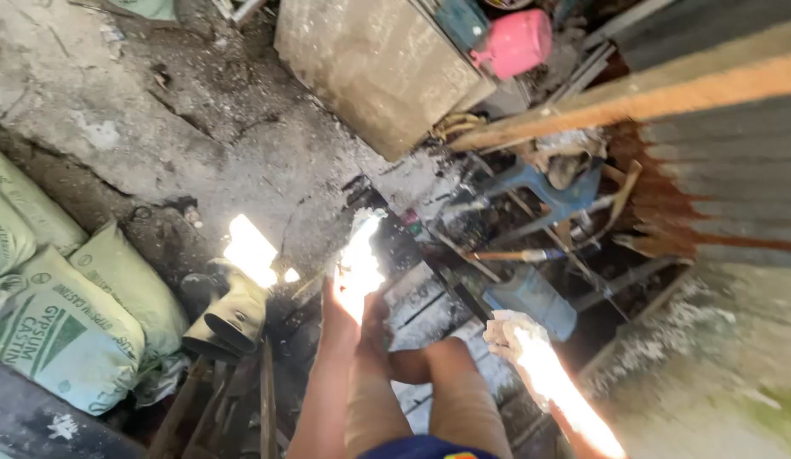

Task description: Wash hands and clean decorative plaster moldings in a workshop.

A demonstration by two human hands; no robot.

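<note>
My left hand (354, 274) reaches forward over my bare knees, washed out by a patch of sun. A pale whitish piece (365, 223) sticks up at its fingertips; whether the fingers grip it is lost in the glare. My right hand (513, 333) is lower and to the right, curled around a rough white lump (502, 323) that looks like plaster. Both hands hover over a dark clutter of wooden slats and scraps (429, 297) on the ground.
Pale green sacks (64, 331) are stacked at the left, with a rubber boot (235, 313) beside them. A grey slab (374, 68) leans at the top, near a pink container (516, 41). A blue stool (555, 183), a blue tub (531, 299) and rusty corrugated sheeting (718, 178) crowd the right.
</note>
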